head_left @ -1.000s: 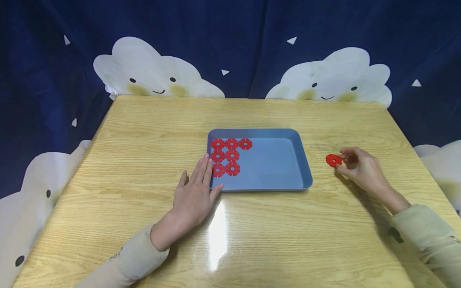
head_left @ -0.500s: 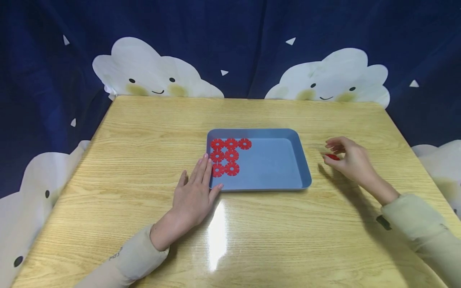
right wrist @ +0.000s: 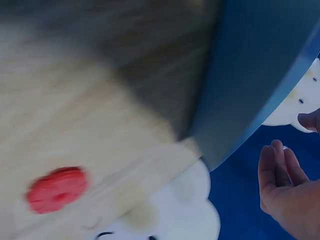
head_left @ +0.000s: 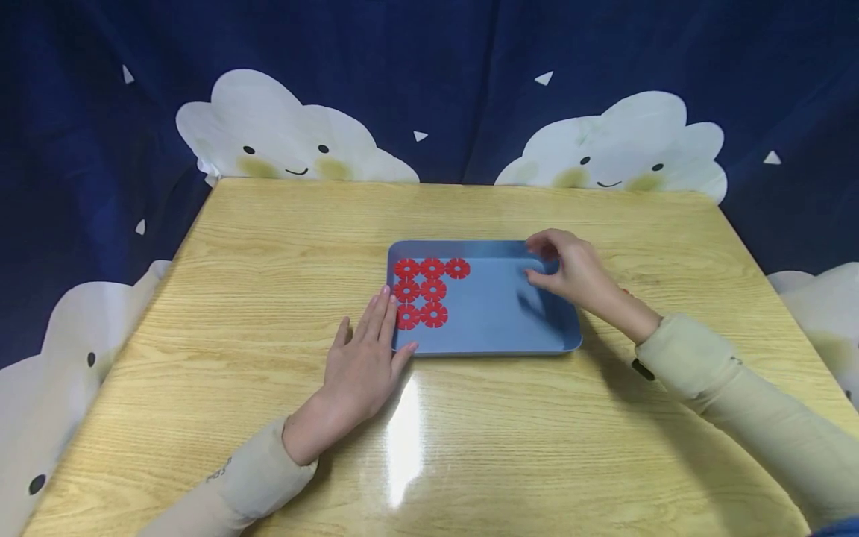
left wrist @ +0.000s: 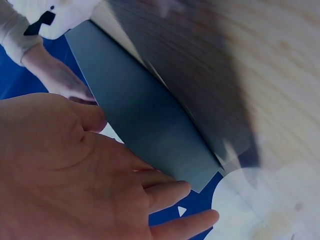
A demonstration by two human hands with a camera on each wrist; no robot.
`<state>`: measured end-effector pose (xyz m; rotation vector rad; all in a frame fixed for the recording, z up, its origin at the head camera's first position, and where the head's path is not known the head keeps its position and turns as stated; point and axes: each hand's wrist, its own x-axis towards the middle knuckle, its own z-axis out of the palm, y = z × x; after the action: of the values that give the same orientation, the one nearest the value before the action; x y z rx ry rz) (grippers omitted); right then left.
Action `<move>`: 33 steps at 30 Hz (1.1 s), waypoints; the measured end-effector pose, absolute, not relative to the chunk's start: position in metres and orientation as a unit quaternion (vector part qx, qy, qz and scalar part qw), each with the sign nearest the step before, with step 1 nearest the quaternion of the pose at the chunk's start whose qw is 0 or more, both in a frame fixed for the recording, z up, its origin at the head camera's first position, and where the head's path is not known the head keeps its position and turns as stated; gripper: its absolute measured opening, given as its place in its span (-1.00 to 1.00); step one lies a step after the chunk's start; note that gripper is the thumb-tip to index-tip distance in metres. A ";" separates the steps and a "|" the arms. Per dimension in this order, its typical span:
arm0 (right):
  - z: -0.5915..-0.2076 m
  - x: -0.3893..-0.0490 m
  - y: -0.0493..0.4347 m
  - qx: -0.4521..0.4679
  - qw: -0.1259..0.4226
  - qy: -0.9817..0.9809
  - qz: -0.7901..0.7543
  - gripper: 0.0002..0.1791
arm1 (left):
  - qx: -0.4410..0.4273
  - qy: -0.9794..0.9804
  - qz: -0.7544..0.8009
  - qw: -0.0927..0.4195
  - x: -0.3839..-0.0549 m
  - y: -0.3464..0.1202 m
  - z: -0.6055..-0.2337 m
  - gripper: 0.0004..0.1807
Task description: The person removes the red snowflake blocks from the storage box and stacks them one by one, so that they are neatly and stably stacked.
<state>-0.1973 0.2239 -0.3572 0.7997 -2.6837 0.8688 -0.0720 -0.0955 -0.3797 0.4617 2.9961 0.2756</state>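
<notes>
A shallow blue tray (head_left: 496,306) lies on the wooden table. In its left part sit several red notched interlocking discs (head_left: 432,314), laid in rows. My left hand (head_left: 359,373) rests with straight fingers against the tray's left side, thumb at the near left corner. In the left wrist view that palm faces the tray's outer wall (left wrist: 140,110). My right hand (head_left: 573,272) hovers over the tray's right end, thumb and fingers apart with nothing between them. One more red disc (right wrist: 57,190) lies on the table right of the tray, mostly hidden behind my right wrist in the head view.
The wooden table (head_left: 268,253) extends around the tray on every side. Behind its far edge hangs a dark blue curtain (head_left: 456,60) with white smiling clouds (head_left: 288,134). Light glares off the tabletop in front of the tray.
My right hand, which was pinching a red disc right of the tray, has moved left over the tray without one. A red disc stays on the table. The left hand has not moved.
</notes>
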 end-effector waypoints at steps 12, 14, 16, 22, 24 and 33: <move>-0.355 -0.221 0.166 0.302 0.042 -0.912 0.274 -0.58 | 0.153 0.983 0.089 0.049 -0.073 -0.094 -0.379 -0.18; -0.357 -0.224 0.161 0.305 0.024 -0.913 0.270 -0.58 | 0.152 0.983 0.089 0.050 -0.073 -0.094 -0.379 -0.18; -0.359 -0.226 0.156 0.307 0.005 -0.914 0.264 -0.57 | 0.153 0.983 0.091 0.049 -0.073 -0.094 -0.379 -0.19; -0.367 -0.230 0.148 0.303 -0.023 -0.925 0.230 -0.55 | 0.153 0.983 0.089 0.054 -0.073 -0.093 -0.380 -0.18; -0.371 -0.231 0.145 0.302 -0.027 -0.927 0.222 -0.56 | 0.151 0.983 0.092 0.058 -0.073 -0.094 -0.379 -0.18; -0.390 -0.227 0.138 0.278 -0.001 -0.935 0.219 -0.60 | 0.150 0.982 0.095 0.058 -0.072 -0.095 -0.378 -0.17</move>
<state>-0.2271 0.1382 -0.3904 0.8736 -2.9411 0.6882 -0.0724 -0.0948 -0.3783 0.4556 2.9765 0.2875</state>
